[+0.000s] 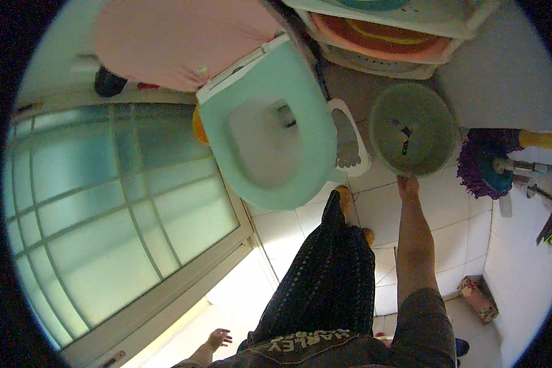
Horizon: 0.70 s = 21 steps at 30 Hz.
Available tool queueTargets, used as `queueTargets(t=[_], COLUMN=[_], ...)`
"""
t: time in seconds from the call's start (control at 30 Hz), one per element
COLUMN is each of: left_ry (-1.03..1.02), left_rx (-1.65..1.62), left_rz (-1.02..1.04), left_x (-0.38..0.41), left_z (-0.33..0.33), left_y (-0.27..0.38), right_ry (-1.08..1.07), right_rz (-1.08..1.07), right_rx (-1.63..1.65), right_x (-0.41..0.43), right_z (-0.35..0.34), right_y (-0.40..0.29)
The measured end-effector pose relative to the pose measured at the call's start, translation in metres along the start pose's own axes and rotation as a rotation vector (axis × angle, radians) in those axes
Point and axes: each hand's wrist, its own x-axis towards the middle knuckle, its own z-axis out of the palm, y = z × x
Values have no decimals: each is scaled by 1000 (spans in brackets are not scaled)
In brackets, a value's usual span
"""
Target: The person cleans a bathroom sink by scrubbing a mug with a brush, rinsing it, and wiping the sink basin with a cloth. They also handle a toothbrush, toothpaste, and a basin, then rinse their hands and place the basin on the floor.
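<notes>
My right hand (408,184) grips the near rim of a round green plastic basin (414,131), its fingers partly hidden by the rim. A small dark thing, too unclear to name, shows inside the basin. My left hand (220,338) hangs at the lower left beside my dark clothing, fingers apart and holding nothing. Ahead of me is a toilet with a mint-green seat (276,193) around its bowl. A white piece with a foot-shaped cutout (365,161) lies between the toilet and the basin.
Stacked basins (382,43) stand on a shelf at the top. A frosted glass sliding door (87,225) is at left. On the right hang a purple mop head (478,161) and metal wall fittings (524,166). A box with a roll-shaped thing (478,299) sits low at right.
</notes>
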Motion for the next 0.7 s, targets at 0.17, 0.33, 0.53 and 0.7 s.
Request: queueTargets(t=[0.17, 0.33, 0.53, 0.7], left_ry=[-17, -47, -77, -167], left_rx=[-179, -356, -141, -452], left_rz=[5, -7, 205, 85], left_x=[-43, -105, -126, -109], left_z=[12, 34, 86, 96], left_y=[-70, -197, -378, -421], right_ry=[148, -247, 118, -3], right_rz=[149, 476, 449, 403], right_rx=[-270, -380, -1134, -1540], right_x=[-107, -263, -433, -468], right_z=[27, 40, 121, 165], right_y=[18, 14, 43, 84])
